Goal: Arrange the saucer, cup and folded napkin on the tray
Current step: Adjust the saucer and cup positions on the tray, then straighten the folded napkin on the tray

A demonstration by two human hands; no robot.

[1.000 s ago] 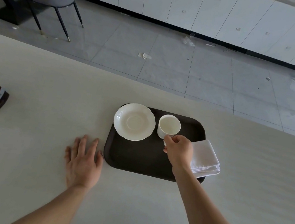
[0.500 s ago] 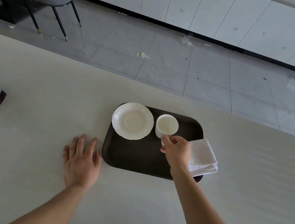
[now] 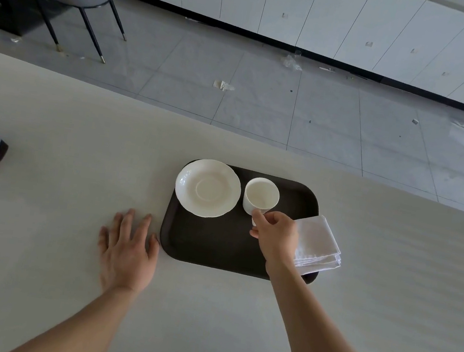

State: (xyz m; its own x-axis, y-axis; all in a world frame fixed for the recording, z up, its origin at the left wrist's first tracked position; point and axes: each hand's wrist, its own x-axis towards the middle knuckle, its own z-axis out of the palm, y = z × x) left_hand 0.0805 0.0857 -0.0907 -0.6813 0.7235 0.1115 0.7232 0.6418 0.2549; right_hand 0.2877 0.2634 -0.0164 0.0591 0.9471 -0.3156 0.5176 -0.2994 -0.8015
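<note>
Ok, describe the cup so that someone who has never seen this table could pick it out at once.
Find the dark brown tray on the pale table. Along its far side, the cup stands upright between the wide white saucer and the folded white napkin. It is the only tall, round, hollow piece there, and the right hand grips its near side.

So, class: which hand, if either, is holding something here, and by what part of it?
The right hand holds the cup, pinching at its near side, where the handle seems to be. The left hand lies flat on the table, holding nothing.
</note>
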